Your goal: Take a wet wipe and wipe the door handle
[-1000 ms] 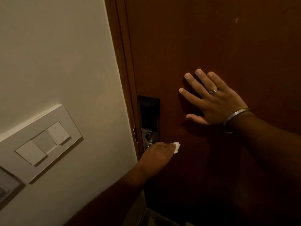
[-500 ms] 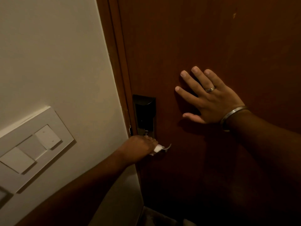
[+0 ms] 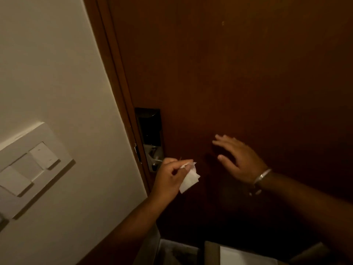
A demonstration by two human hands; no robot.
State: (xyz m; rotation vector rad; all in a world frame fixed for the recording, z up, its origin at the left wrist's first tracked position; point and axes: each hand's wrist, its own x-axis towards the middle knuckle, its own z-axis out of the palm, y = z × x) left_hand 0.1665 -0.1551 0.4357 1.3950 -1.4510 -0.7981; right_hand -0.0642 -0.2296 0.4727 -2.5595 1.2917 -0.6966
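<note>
The door handle [image 3: 155, 161], a silvery piece at the foot of a dark lock plate [image 3: 150, 127], is sitting on the left edge of the brown wooden door [image 3: 238, 73], largely hidden in dim light so its shape is hard to make out. Starting from the left, a white switch panel [image 3: 28, 165] is showing on the pale wall [image 3: 47, 64], and the brown door frame [image 3: 114, 73] is running between wall and door. Next, the left hand [image 3: 168, 178] is hovering just in front of and below the handle, its fingers curled around a folded white wet wipe [image 3: 189, 178] that is sticking out to the right of the knuckles; whether the wipe is touching the handle cannot be told. Further right, the right hand [image 3: 238, 157] is appearing blurred near the door face, fingers spread and holding nothing, with a metal bangle [image 3: 262, 175] circling its wrist. At the bottom right, something pale and flat [image 3: 244, 255] is lying below in shadow.
</note>
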